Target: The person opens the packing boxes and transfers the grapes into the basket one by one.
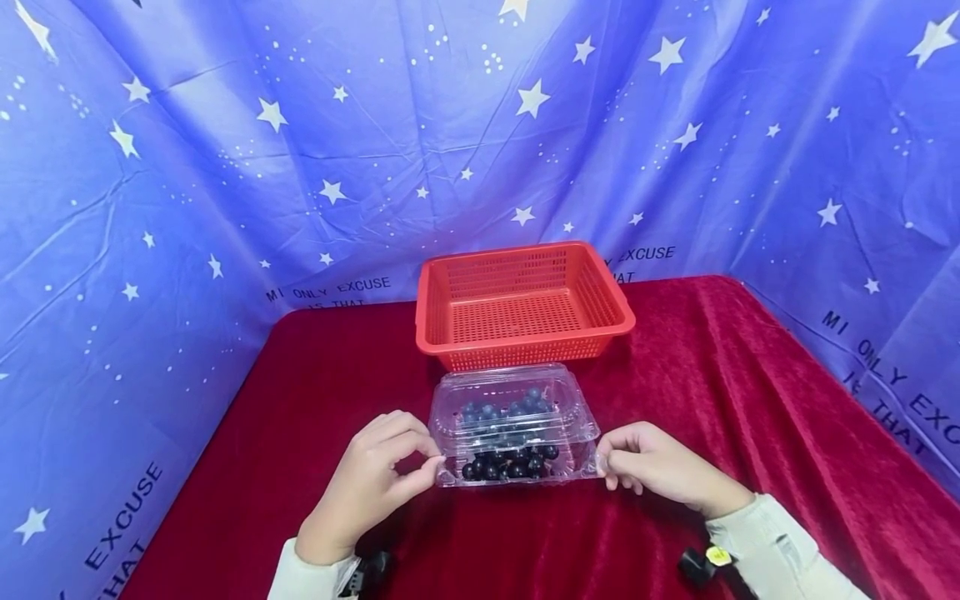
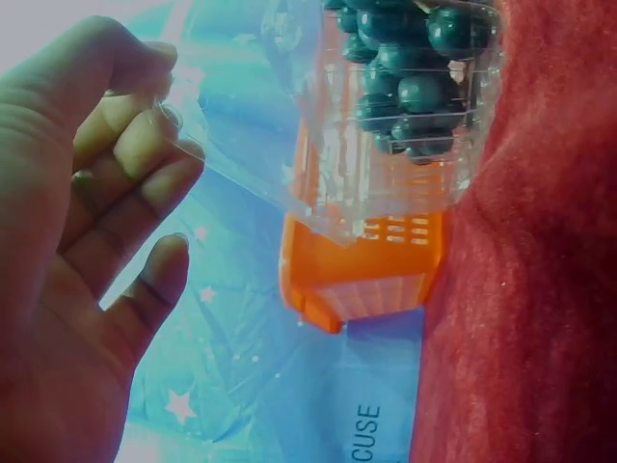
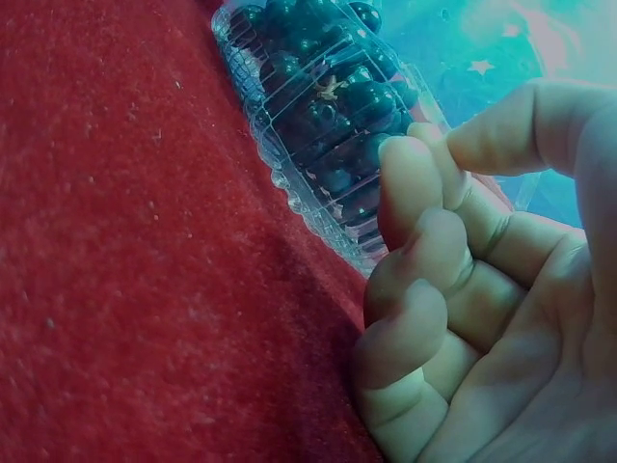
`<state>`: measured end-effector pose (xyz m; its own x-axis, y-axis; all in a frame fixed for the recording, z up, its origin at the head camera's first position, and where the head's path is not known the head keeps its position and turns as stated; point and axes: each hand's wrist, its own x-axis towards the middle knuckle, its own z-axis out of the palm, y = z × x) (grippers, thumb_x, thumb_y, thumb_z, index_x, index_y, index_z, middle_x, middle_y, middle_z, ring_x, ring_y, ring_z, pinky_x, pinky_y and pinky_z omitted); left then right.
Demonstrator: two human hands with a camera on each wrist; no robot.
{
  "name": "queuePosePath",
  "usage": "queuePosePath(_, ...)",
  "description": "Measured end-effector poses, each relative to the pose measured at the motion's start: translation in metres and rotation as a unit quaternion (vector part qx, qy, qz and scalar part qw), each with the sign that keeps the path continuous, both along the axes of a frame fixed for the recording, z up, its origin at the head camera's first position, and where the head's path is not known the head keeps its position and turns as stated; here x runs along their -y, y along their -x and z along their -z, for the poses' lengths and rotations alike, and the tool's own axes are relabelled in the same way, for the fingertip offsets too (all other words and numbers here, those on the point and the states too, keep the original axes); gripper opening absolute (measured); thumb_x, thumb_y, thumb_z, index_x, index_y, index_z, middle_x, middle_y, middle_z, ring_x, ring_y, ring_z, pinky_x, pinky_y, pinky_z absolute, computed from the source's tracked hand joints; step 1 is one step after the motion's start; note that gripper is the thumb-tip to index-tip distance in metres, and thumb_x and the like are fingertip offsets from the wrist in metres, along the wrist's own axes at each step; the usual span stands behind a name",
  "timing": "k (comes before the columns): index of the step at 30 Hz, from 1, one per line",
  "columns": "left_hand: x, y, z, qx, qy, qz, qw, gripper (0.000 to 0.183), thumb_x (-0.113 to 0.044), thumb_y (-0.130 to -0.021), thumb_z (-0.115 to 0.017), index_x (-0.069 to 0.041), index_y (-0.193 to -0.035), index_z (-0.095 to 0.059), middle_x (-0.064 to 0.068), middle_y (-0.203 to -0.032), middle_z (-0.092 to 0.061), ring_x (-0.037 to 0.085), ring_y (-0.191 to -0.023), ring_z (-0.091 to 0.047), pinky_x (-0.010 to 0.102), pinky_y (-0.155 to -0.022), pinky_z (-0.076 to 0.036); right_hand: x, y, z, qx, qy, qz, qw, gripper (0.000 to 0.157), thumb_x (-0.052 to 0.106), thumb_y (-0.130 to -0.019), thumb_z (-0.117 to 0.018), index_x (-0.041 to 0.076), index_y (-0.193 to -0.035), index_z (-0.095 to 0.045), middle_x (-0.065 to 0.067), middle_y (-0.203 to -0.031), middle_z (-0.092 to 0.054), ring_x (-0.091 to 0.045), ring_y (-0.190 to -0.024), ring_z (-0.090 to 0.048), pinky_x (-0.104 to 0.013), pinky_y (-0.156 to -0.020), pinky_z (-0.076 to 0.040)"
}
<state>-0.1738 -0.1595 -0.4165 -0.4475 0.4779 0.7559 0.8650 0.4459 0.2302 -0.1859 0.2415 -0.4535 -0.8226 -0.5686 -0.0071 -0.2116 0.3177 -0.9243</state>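
A clear plastic clamshell box [image 1: 566, 417] sits on the red cloth in front of me, its lid over a cluster of dark grapes [image 1: 510, 462]. My left hand [image 1: 382, 467] pinches the box's near left corner between thumb and fingertips; in the left wrist view the thumb and fingers [image 2: 145, 145] meet on the thin clear edge. At the near right corner, my right hand [image 1: 660, 467] pinches the rim, with the other fingers curled below, as the right wrist view shows. The grapes [image 3: 328, 106] show through the ribbed side wall.
Right behind the box stands a red plastic basket [image 1: 525, 354] with slotted sides and nothing inside. Red velvet cloth [image 1: 300, 375] covers the table. A blue curtain [image 1: 420, 125] with white stars hangs around the back and both sides.
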Motion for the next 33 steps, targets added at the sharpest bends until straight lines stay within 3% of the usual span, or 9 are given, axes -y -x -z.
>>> queuePosePath(12, -0.002, 0.003, -0.006, -0.012, 0.008, -0.003, 0.9999, 0.014, -0.010, -0.079, -0.082, -0.021, -0.085, -0.074, -0.012, -0.086, -0.066, 0.006, -0.081, -0.058, 0.020, -0.078, -0.046, -0.001, 0.000, -0.004, 0.008, 0.007, 0.008, 1.000, 0.019, -0.001, -0.095, -0.051, 0.004, -0.083, -0.066, -0.012, -0.072, -0.069, -0.008, -0.060, -0.057, -0.029, -0.051, -0.053)
queuePosePath(17, -0.002, 0.005, -0.015, -0.038, 0.032, -0.020, 0.9986, 0.012, -0.012, -0.079, -0.080, -0.020, -0.084, -0.073, -0.012, -0.087, -0.066, 0.007, -0.081, -0.059, 0.021, -0.076, -0.046, 0.000, -0.002, -0.007, 0.004, 0.018, 0.004, 1.000, 0.018, -0.001, -0.095, -0.051, 0.002, -0.085, -0.066, -0.015, -0.072, -0.068, -0.011, -0.061, -0.059, -0.028, -0.051, -0.052)
queuePosePath(22, -0.001, 0.006, -0.023, -0.057, 0.057, -0.028, 0.9963, 0.010, -0.014, -0.080, -0.079, -0.019, -0.084, -0.072, -0.011, -0.085, -0.066, 0.007, -0.077, -0.059, 0.024, -0.072, -0.046, 0.002, 0.000, -0.012, -0.010, -0.006, 0.021, 1.000, 0.014, 0.003, -0.094, -0.058, 0.004, -0.085, -0.069, -0.010, -0.071, -0.068, -0.010, -0.060, -0.058, -0.028, -0.050, -0.051)
queuePosePath(28, 0.000, 0.010, -0.033, -0.057, 0.095, -0.039, 0.9931, 0.008, -0.017, -0.082, -0.078, -0.020, -0.084, -0.071, -0.009, -0.084, -0.066, 0.008, -0.076, -0.060, 0.026, -0.070, -0.047, 0.004, 0.003, -0.022, -0.039, -0.041, 0.039, 0.998, 0.011, 0.006, -0.090, -0.065, 0.007, -0.080, -0.070, -0.005, -0.066, -0.063, -0.003, -0.055, -0.049, -0.023, -0.050, -0.044)
queuePosePath(33, -0.002, 0.017, -0.047, -0.060, 0.114, -0.041, 0.9908, 0.008, -0.019, -0.083, -0.079, -0.019, -0.085, -0.071, -0.009, -0.085, -0.068, 0.009, -0.077, -0.062, 0.027, -0.070, -0.048, 0.005, 0.005, -0.030, -0.069, -0.062, 0.050, 0.994, 0.013, 0.011, -0.093, -0.068, 0.008, -0.080, -0.070, -0.001, -0.065, -0.061, -0.006, -0.057, -0.052, -0.024, -0.053, -0.044)
